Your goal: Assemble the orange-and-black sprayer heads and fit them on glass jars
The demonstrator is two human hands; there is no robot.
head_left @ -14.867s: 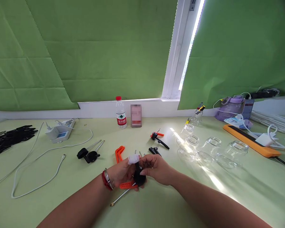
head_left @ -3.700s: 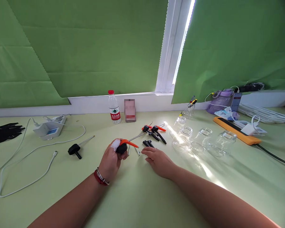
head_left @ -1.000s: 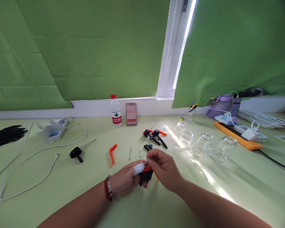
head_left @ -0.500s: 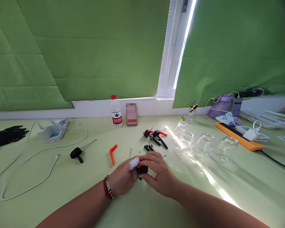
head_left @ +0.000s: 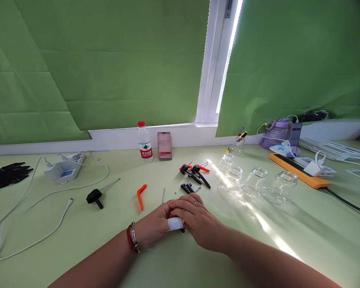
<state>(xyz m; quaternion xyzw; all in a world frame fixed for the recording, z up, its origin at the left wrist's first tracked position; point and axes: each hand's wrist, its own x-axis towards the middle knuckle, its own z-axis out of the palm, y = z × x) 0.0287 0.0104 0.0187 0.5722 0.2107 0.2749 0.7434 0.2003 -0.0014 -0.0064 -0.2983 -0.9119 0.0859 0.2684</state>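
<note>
My left hand point(head_left: 156, 224), with a white wrap on its thumb, and my right hand point(head_left: 199, 224) are closed together over a black part point(head_left: 183, 231) with a bit of orange. Most of that part is hidden by the fingers. Just beyond the hands lie short black pieces point(head_left: 188, 188) and a thin metal rod point(head_left: 164, 195). Farther back are black round-headed pieces with shafts point(head_left: 195, 170) and orange levers. A bent orange lever point(head_left: 141, 197) lies left of the hands. Another black round-headed piece with a metal rod point(head_left: 95, 196) rests farther left.
Several clear glass jars point(head_left: 257, 176) stand at the right. Behind are a water bottle point(head_left: 145, 146), a purple jug point(head_left: 274, 134) and an orange-edged power strip point(head_left: 306, 176). White cables point(head_left: 33, 246), a white power strip point(head_left: 75, 170) and black gloves point(head_left: 9, 176) lie left.
The black round part, plainly visible between my hands before, is now mostly covered. My left thumb has swung down and right over it, and my right fingers have closed over my left hand.
</note>
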